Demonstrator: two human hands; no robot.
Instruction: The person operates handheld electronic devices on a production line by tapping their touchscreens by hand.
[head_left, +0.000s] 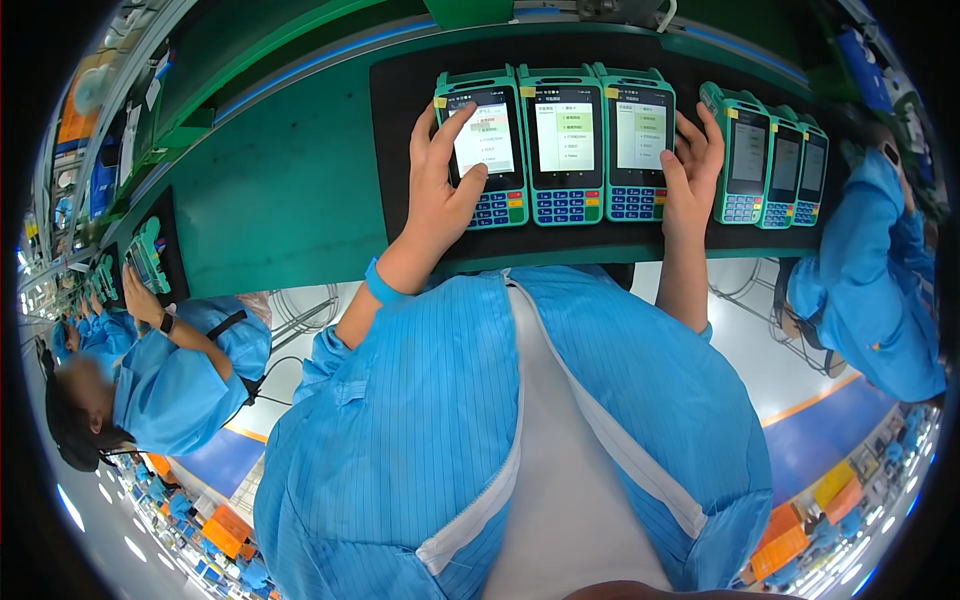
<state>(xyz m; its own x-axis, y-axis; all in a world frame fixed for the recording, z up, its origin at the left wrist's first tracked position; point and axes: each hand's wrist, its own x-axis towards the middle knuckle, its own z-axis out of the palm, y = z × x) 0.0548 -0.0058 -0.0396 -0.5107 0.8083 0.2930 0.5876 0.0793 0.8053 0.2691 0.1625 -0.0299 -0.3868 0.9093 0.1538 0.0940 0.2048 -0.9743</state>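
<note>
Green left-end terminal (487,165): sat first in a close row of three on the black mat (396,150), screen lit.
Left hand (440,180): was loosely spread over that terminal, index fingertip and thumb at the screen, gripping nothing; could not be told whether pressing.
Middle terminal (565,150): stood just beside, lit, showing a list.
Right-end terminal (638,150): closed the row, lit likewise.
Right hand (692,170): was half open at that one's right edge, thumb by the screen, fingers apart, clasping nothing.
Angled trio (745,160): sat farther right, turned obliquely.
Green table (280,210): bore the mat.
Blue wristband (382,283): circled the arm behind the left hand.
Blue jacket (400,420): hung open over a white shirt (550,500).
Left co-worker (190,375): wore blue, near another terminal (149,257).
Right co-worker (865,260): wore blue too.
</note>
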